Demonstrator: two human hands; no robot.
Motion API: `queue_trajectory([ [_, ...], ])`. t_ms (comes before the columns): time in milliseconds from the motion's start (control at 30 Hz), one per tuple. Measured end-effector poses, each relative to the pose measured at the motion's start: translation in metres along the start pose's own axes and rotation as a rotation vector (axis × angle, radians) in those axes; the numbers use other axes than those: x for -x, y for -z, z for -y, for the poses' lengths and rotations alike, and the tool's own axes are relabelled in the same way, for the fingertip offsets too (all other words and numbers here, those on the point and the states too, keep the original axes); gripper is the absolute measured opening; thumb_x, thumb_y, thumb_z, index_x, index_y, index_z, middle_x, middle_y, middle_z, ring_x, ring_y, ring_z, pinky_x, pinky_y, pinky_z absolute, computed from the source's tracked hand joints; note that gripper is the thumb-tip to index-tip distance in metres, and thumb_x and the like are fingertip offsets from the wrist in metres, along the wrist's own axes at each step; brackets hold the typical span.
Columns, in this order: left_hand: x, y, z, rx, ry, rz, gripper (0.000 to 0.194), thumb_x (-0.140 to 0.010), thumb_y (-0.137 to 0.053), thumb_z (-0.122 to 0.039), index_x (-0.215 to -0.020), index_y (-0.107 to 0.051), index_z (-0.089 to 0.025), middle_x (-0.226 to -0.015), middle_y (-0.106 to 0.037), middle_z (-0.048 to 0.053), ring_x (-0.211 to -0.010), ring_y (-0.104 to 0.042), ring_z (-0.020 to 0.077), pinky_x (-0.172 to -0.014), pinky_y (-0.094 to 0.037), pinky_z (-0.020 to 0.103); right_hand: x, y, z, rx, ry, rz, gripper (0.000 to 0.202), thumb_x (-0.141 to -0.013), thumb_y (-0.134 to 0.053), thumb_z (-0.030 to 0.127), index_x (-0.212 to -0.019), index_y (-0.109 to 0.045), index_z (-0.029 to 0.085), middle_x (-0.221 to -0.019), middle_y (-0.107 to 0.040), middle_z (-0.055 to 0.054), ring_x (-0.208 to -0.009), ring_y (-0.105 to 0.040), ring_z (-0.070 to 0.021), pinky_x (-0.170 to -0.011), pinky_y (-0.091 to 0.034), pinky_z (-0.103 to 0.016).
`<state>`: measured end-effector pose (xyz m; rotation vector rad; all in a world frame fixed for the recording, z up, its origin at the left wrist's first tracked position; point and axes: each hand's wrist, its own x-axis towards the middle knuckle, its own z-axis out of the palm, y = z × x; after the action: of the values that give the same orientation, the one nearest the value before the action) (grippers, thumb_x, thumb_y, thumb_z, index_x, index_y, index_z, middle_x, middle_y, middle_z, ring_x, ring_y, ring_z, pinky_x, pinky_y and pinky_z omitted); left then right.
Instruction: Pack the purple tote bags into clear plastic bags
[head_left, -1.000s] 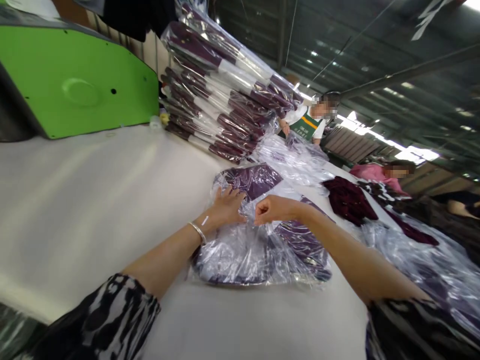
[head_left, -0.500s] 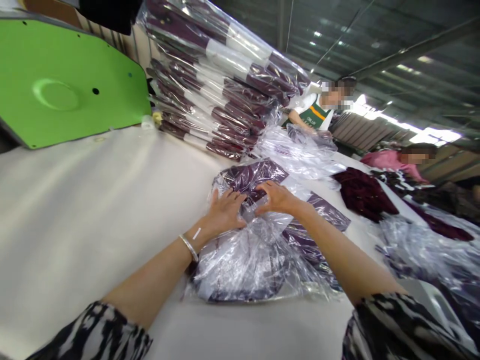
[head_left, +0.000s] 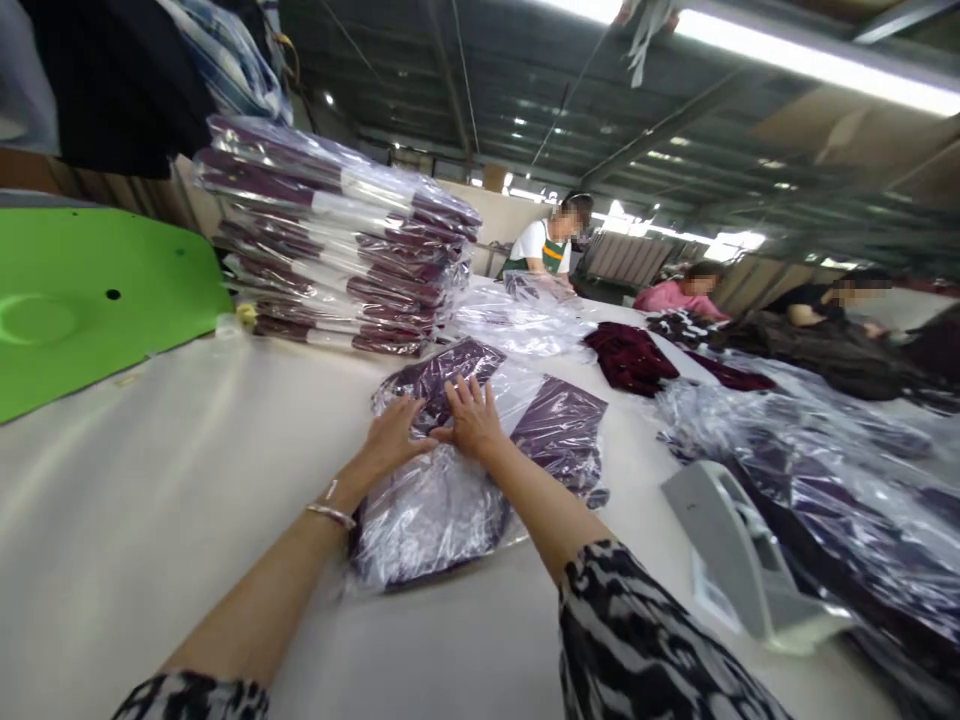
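Left hand (head_left: 394, 435) and right hand (head_left: 472, 422), spread, apparently smooth the bagged garment (head_left: 562, 430); next likely calls for pressing toward four o'clock.

The fingers (head_left: 475, 396) hide part of the bagged garment (head_left: 454, 495) beneath them. Left of them, the frame's edge crops the green panel (head_left: 142, 300); far right, a dark heap (head_left: 817, 352), perhaps cloth, blurs.

Two hands (head_left: 475, 424), apparently three co-workers (head_left: 534, 246).

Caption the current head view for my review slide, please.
Left hand and right hand rest on a plastic-wrapped purple bundle near a stack of similar bundles on a pale table.
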<state>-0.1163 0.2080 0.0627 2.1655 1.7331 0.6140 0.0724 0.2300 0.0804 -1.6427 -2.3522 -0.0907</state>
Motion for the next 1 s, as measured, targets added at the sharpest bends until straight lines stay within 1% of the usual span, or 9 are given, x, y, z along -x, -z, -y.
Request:
queue_trajectory([
  [100,0.026,0.009,0.016,0.159,0.162,-0.178,0.073,-0.081,-0.072,-0.033,-0.146,-0.046,-0.016,-0.16,-0.043,0.017,-0.151,-0.036,0.031,-0.125,-0.03,0.041,0.043,0.029,0.03,-0.096,-0.049,-0.163,0.078,-0.095,-0.058,0.059,-0.156,-0.039,0.015,-0.164,-0.033,-0.018,-0.155,-0.023,-0.0349,-0.126,-0.012,-0.056],
  [167,0.052,0.015,0.028,0.363,0.295,-0.164,0.071,-0.083,-0.069,-0.03,-0.146,-0.044,-0.012,-0.155,-0.048,0.02,-0.144,-0.046,0.0305,-0.119,-0.039,0.04,0.089,0.038,0.047,-0.201,0.063,-0.209,0.065,-0.1,-0.05,0.056,-0.152,-0.045,0.018,-0.159,-0.045,-0.014,-0.15,-0.035,-0.0276,-0.127,-0.02,-0.047],
  [333,0.099,0.03,0.035,0.867,0.532,-0.054,0.078,-0.075,-0.081,-0.03,-0.14,-0.044,-0.007,-0.127,-0.067,0.021,-0.105,-0.071,0.0256,-0.088,-0.057,0.034,0.183,0.009,0.062,-0.275,0.359,-0.173,0.09,-0.083,-0.069,0.069,-0.152,-0.045,0.015,-0.152,-0.052,-0.016,-0.145,-0.044,-0.0307,-0.126,-0.025,-0.051],
  [500,0.105,0.038,0.003,1.114,0.587,0.216,0.058,-0.054,-0.095,-0.028,-0.099,-0.065,-0.009,-0.071,-0.07,0.003,-0.06,-0.065,0.0168,-0.06,-0.053,0.028,0.185,-0.024,0.065,-0.223,0.302,-0.22,0.109,-0.07,-0.08,0.069,-0.154,-0.042,0.01,-0.156,-0.046,-0.022,-0.145,-0.041,-0.0396,-0.122,-0.029,-0.058],
  [600,0.096,0.047,-0.019,1.307,0.486,0.261,0.045,-0.055,-0.096,-0.029,-0.084,-0.066,-0.01,-0.069,-0.07,0.004,-0.061,-0.064,0.0157,-0.061,-0.054,0.026,0.171,-0.016,0.064,-0.209,0.318,-0.332,0.076,-0.087,-0.071,0.046,-0.151,-0.047,0.012,-0.15,-0.054,-0.018,-0.14,-0.049,-0.0382,-0.118,-0.036,-0.057],
  [700,0.077,0.072,-0.037,1.437,0.436,0.229,0.039,-0.069,-0.09,-0.038,-0.086,-0.066,-0.012,-0.075,-0.072,0.005,-0.063,-0.065,0.0148,-0.062,-0.055,0.025,0.151,0.021,0.048,-0.242,0.345,-0.415,0.05,-0.095,-0.052,0.02,-0.146,-0.054,0.015,-0.138,-0.065,-0.015,-0.126,-0.062,-0.0295,-0.109,-0.047,-0.045],
  [833,0.046,0.103,-0.04,1.414,0.275,0.307,0.053,-0.081,-0.073,-0.062,-0.106,-0.067,-0.016,-0.084,-0.074,0.007,-0.07,-0.069,0.0173,-0.063,-0.054,0.026,0.104,0.108,0.005,-0.363,0.187,-0.358,0.031,-0.099,-0.05,0.025,-0.122,-0.068,0.018,-0.11,-0.077,-0.012,-0.096,-0.073,-0.0242,-0.085,-0.055,-0.031],
  [900,0.034,0.096,-0.03,1.28,0.235,0.332,0.055,-0.078,-0.073,-0.065,-0.1,-0.068,-0.015,-0.079,-0.072,0.007,-0.068,-0.067,0.0163,-0.064,-0.053,0.026,0.076,0.158,-0.017,-0.415,0.14,-0.287,0.026,-0.1,-0.049,0.033,-0.093,-0.071,0.02,-0.082,-0.076,-0.005,-0.072,-0.07,-0.0199,-0.068,-0.051,-0.026],
  [1000,0.024,0.052,-0.012,1.107,0.374,0.39,0.054,-0.064,-0.083,-0.062,-0.088,-0.068,-0.016,-0.08,-0.071,0.007,-0.071,-0.067,0.018,-0.071,-0.054,0.031,0.037,0.233,-0.039,-0.473,0.165,-0.275,0.042,-0.099,-0.05,0.045,-0.067,-0.059,0.021,-0.058,-0.06,0.0,-0.053,-0.056,-0.0153,-0.052,-0.041,-0.024],
])
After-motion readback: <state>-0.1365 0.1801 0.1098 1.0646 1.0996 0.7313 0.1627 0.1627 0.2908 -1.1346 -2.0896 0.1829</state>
